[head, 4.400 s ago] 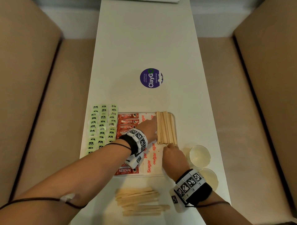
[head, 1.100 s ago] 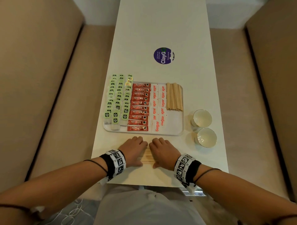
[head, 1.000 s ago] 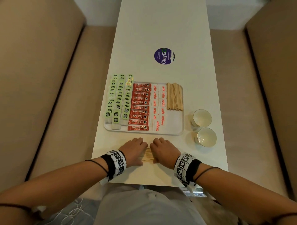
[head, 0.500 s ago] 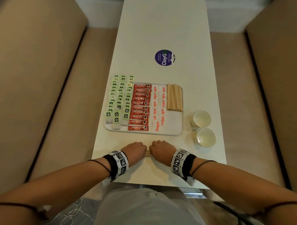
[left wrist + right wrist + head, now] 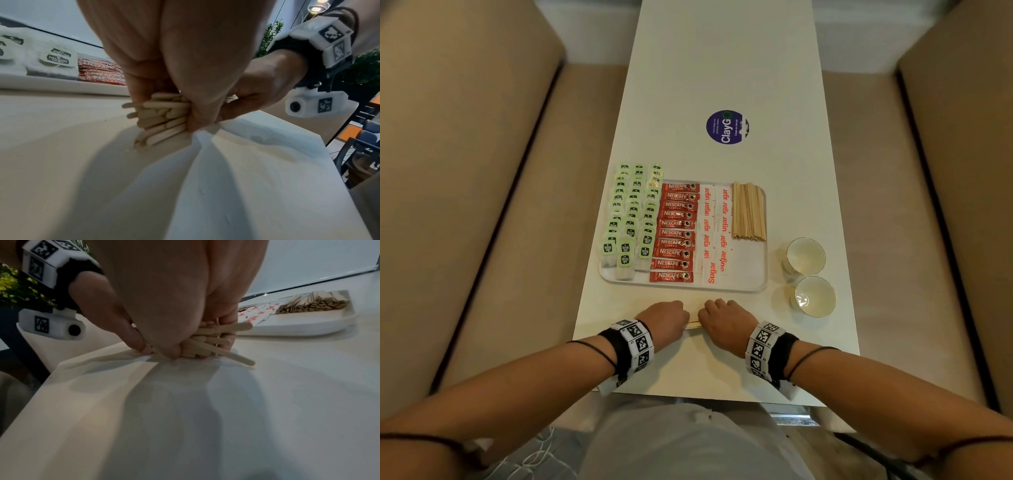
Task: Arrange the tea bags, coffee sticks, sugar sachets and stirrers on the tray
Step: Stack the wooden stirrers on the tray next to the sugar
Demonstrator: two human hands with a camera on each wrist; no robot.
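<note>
Beige sofa cushions flank a long white table (image 5: 722, 68) running up the middle of the head view, with a purple sticker (image 5: 727, 127) above centre. At mid-frame sits the tray (image 5: 750, 281): tea bags (image 5: 631, 219) in rows at its left, spilling over the upper edge, then red coffee sticks (image 5: 676, 233), sugar sachets (image 5: 717, 229), and a neat block of stirrers (image 5: 749, 212) at its upper right; the lower-right corner of the tray is bare. Two cups (image 5: 804, 257) stand to the right of it. Just below the tray, the left hand (image 5: 666, 323) and right hand (image 5: 724, 322) are both curled tight round one loose bundle (image 5: 162, 116), each clamping an end, the bundle resting on the table. In the right wrist view two sticks splay out of the bundle at an angle, and in the left wrist view the ends look uneven, though the close blur makes the count uncertain. To do this step well, I judge the bundle should be tapped end-on against the table and squeezed from both sides until the ends square up, strays tucked in, before lifting it level and laying it in the bare corner, parallel to the block already placed.
</note>
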